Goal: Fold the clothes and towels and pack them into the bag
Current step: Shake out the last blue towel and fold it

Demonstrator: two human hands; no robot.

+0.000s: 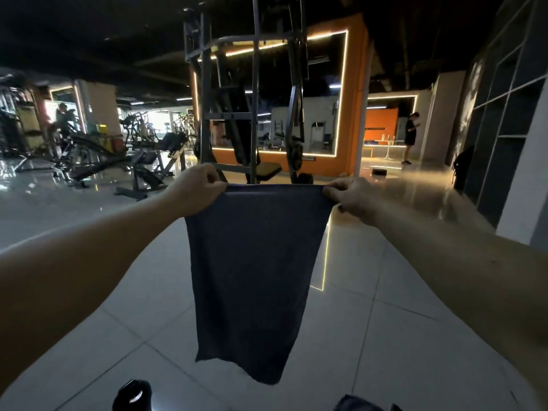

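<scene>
A dark blue-grey towel [255, 268] hangs straight down in front of me, stretched flat along its top edge. My left hand [197, 189] pinches the top left corner and my right hand [351, 197] pinches the top right corner, both arms held out at chest height. The towel's lower edge dangles free above the tiled floor. No bag can be made out for certain.
A black bottle-like object [132, 396] stands at the bottom edge, and a piece of dark cloth [360, 404] lies at the bottom right. A tall weight machine [252, 114] stands ahead, benches at left, shelving [504, 114] at right. A person [410, 136] stands far right.
</scene>
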